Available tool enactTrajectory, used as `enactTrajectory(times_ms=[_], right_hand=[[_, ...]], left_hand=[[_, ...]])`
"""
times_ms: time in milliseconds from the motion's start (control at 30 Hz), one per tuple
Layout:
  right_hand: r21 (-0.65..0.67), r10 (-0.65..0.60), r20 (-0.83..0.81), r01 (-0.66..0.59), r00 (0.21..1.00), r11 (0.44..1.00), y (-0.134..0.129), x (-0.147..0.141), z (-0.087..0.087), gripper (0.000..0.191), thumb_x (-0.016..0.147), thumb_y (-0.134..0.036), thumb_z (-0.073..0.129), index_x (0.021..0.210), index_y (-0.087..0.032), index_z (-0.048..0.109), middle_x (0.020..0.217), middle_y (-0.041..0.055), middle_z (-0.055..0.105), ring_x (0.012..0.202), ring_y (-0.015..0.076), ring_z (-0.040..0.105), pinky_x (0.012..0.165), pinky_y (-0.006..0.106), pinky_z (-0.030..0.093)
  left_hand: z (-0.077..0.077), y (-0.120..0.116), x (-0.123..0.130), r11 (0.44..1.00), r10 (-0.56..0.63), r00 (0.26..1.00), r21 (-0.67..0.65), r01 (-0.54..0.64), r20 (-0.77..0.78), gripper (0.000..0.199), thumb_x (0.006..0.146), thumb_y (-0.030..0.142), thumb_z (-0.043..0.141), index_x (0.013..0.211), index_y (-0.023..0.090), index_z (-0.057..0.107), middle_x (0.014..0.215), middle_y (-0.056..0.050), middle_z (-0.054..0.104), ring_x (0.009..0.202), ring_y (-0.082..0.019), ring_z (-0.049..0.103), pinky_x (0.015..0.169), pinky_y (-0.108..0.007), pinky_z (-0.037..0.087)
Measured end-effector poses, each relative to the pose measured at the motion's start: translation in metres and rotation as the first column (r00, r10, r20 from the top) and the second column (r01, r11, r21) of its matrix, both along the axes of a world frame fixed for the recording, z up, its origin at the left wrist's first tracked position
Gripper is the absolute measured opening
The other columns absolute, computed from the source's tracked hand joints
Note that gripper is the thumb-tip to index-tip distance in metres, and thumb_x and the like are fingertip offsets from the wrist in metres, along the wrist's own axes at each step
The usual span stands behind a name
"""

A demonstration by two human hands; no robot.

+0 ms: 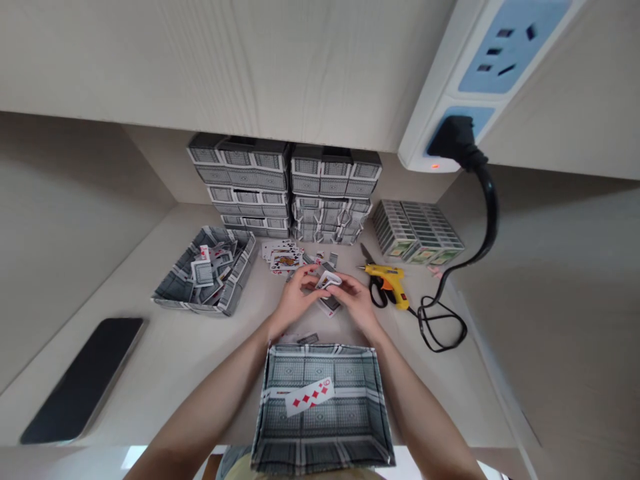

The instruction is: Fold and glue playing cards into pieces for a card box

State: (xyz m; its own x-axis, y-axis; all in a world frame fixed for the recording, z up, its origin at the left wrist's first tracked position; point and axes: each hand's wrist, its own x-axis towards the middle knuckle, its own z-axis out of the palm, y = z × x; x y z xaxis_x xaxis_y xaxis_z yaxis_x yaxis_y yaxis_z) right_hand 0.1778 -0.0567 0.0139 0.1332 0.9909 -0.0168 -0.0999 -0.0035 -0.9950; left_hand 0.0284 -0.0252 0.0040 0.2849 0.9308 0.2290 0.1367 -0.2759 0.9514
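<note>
Between my left hand and my right hand is a bent playing card, its white sides curled up; the fingers of both hands close on it. More playing cards lie under and behind my hands, among them a fanned group of face cards. Nearest to me, between my forearms, stands an open box made of playing cards. Inside it rests a cut strip of a diamond card. A yellow glue gun lies right of my right hand, over black-handled scissors.
A card-built tray with folded card pieces stands at left, near a black phone. Stacked card-made boxes and packs of card decks line the back. A black cord hangs from a power strip at right.
</note>
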Motion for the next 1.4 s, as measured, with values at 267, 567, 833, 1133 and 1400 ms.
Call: enactTrajectory(times_ms=[267,567,833,1133,1400], right_hand=[[-0.114,0.011,-0.036,-0.015,0.999,0.993,0.0,-0.001,-0.007,0.038,0.062,-0.043,0.067,0.088,-0.016,0.066,0.083,0.004,0.067,0.073,0.0177,0.06,0.074,0.033,0.048],[-0.054,0.067,-0.181,-0.078,0.981,0.996,0.001,0.003,-0.01,0.034,0.064,-0.037,0.068,0.093,-0.018,0.067,0.096,0.0042,0.066,0.085,0.0179,0.061,0.082,0.034,0.047],[-0.14,0.02,-0.155,-0.042,0.988,0.989,0.001,0.001,-0.006,0.035,0.06,-0.039,0.07,0.086,-0.016,0.068,0.081,0.0025,0.068,0.07,0.0154,0.062,0.073,0.031,0.049],[-0.151,0.028,-0.155,-0.051,0.988,0.987,0.002,0.003,-0.009,0.027,0.059,-0.037,0.072,0.076,-0.016,0.069,0.069,0.0003,0.066,0.058,0.0116,0.058,0.063,0.026,0.046],[-0.158,0.016,-0.19,-0.047,0.982,0.986,0.002,0.002,-0.012,0.026,0.057,-0.035,0.073,0.073,-0.016,0.068,0.066,0.0005,0.065,0.055,0.0114,0.057,0.06,0.025,0.046]], left_hand=[[-0.005,0.006,0.0,0.985,0.069,0.993,-0.162,-0.052,0.098,0.032,0.062,0.036,0.069,0.087,0.015,0.067,0.084,-0.006,0.069,0.074,-0.016,0.062,0.071,-0.03,0.049],[0.0,0.012,-0.003,0.962,0.032,0.992,-0.273,0.001,0.119,0.029,0.062,0.033,0.069,0.086,0.017,0.07,0.091,-0.005,0.07,0.084,-0.019,0.063,0.083,-0.035,0.046],[0.002,0.016,-0.003,0.915,0.019,0.988,-0.402,0.045,0.155,0.025,0.056,0.03,0.073,0.077,0.016,0.071,0.081,-0.004,0.071,0.072,-0.016,0.063,0.074,-0.03,0.047],[0.005,0.017,-0.004,0.88,-0.031,0.988,-0.465,0.1,0.154,0.029,0.052,0.031,0.075,0.074,0.013,0.071,0.073,-0.004,0.07,0.063,-0.013,0.059,0.067,-0.025,0.045],[0.008,0.016,-0.004,0.864,-0.045,0.974,-0.48,0.15,0.223,0.026,0.051,0.027,0.076,0.071,0.013,0.07,0.07,-0.002,0.069,0.062,-0.012,0.058,0.069,-0.025,0.044]])
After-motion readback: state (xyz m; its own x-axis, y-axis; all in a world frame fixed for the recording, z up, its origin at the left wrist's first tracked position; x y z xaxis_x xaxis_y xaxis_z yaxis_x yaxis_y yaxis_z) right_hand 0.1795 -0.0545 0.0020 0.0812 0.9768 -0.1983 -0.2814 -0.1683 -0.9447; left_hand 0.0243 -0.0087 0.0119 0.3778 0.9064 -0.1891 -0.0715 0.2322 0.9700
